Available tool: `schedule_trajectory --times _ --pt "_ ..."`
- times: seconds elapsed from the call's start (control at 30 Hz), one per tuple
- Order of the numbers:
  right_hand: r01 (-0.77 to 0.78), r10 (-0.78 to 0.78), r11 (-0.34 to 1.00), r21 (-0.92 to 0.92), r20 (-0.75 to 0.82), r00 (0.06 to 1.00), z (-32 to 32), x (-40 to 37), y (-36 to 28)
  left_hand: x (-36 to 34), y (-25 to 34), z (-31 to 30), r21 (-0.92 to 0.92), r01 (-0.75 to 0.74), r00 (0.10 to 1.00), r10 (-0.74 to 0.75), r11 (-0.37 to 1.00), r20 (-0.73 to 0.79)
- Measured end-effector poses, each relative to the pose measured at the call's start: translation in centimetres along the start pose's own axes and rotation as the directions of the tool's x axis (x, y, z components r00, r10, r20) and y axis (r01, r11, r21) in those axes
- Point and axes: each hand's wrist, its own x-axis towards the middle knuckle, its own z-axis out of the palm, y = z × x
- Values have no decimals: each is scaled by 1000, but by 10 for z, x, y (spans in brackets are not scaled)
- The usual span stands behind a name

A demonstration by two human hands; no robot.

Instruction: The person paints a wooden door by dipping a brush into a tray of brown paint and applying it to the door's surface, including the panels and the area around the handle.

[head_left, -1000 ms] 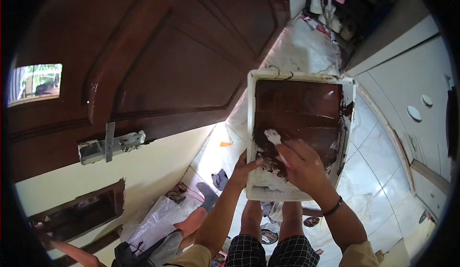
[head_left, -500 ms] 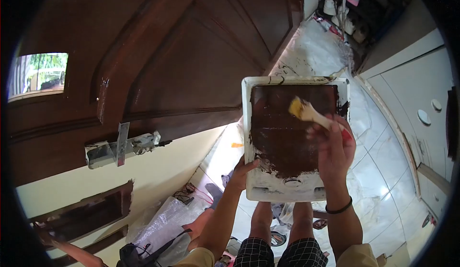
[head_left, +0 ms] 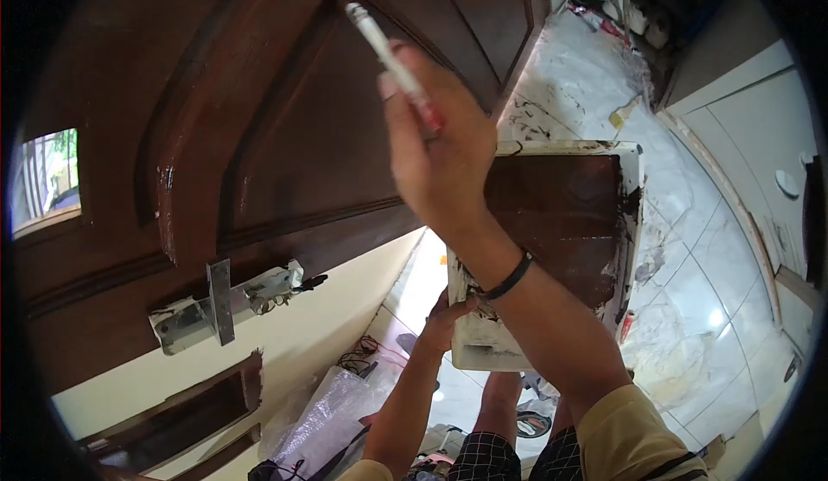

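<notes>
White brush (head_left: 384, 50) slanting up-left, right hand (head_left: 440, 157), tray (head_left: 565, 213) in left hand (head_left: 446, 315)

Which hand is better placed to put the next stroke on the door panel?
Right. The right hand grips the brush, up in front of the brown door panel. The left hand is lower, clamped on the near edge of the paint tray, so it probably cannot let go.
</notes>
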Motion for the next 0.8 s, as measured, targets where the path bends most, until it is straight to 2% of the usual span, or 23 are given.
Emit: schedule_trajectory --times 0.07,0.1,0.2,0.3,0.37,0.43,0.5,0.6,0.67,0.73,0.77,0.8 --pt "132 -125 985 -108 73 990 7 -9 -6 4 -8 -20 11 22 1000 -22 1000 0" --pt "104 -93 991 -84 125 988 7 -18 -13 5 -9 -24 13 32 999 -32 999 -3" --pt "142 -129 990 -10 364 922 -8 -47 -36 9 -7 -28 22 57 998 -57 998 -6" --pt "84 -117 984 158 216 969 -15 -57 -36 12 -6 -29 31 68 998 -68 997 2" --pt "46 -50 998 37 120 992 -25 -36 -30 13 -6 -33 40 73 997 -73 997 7" --pt "75 -72 996 -55 56 996 -20 -16 -15 13 -7 -36 45 70 997 -70 997 13" --pt "173 -171 978 -119 32 985 -4 -3 -1 13 -6 -37 48 73 997 -74 996 14" --pt "187 -137 961 -205 235 962 16 -33 -23 10 0 -34 39 71 997 -72 997 8" --pt "218 -186 972 -85 280 942 24 -71 -35 10 3 -32 42 76 997 -76 996 3" --pt "97 -136 987 127 347 928 21 -91 -60 8 5 -29 45 77 997 -77 996 -3" --pt "64 -128 966 252 243 962 21 -96 -69 6 7 -27 42 79 997 -78 996 -8" --pt "-22 -76 948 316 296 952 18 -91 -69 5 6 -28 45 71 997 -71 996 -16"
